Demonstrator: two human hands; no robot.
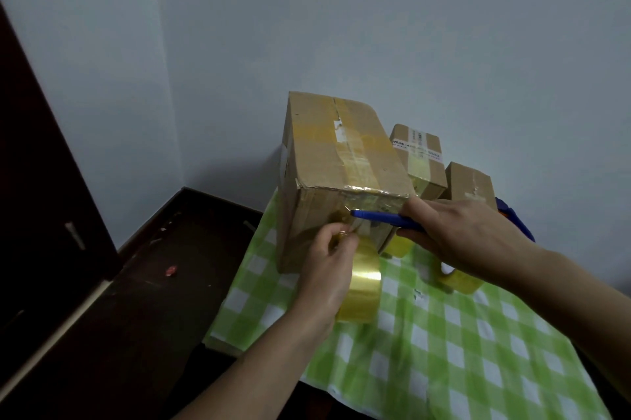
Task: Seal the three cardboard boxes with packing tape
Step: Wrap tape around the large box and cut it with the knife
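Note:
A large cardboard box (327, 160) stands on the green checked cloth (444, 334), with yellowish tape along its top seam and over its near edge. My left hand (327, 266) pinches the tape strip at the box's near face, and the yellow tape roll (362, 290) hangs from that strip under the hand. My right hand (461, 235) holds a blue utility knife (379, 217), whose tip touches the tape at the box's near face. Two smaller boxes stand behind on the right: one with a label (418, 160), one plain (469, 184).
A second tape roll (457, 278) lies on the cloth under my right forearm. A blue object (515, 218) shows behind my right hand. The dark floor (119, 300) and a dark door (41, 214) lie to the left. Pale walls meet in a corner behind the boxes.

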